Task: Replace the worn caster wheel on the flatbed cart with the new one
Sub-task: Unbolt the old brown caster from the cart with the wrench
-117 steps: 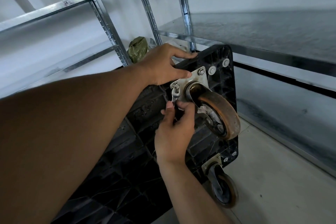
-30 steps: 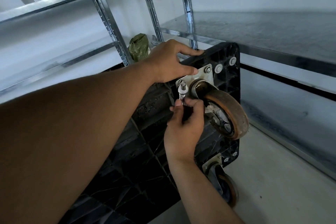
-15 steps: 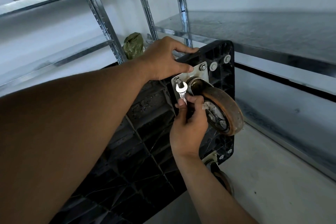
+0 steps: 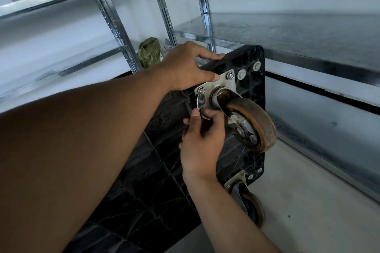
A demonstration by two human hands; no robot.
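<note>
Early: the worn orange caster wheel (image 4: 255, 125) is still bolted to the black plastic cart (image 4: 164, 170). The right grip (image 4: 202, 141) pinches a small steel wrench (image 4: 199, 103); the left grip (image 4: 185, 65) clasps the cart's edge.

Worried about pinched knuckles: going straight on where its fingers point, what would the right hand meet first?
Probably the bolted corner of the grey metal caster mounting plate, above the silver wrench the right hand pinches; the left hand gripping the black plastic cart lies beyond. Depth is unclear.
</note>
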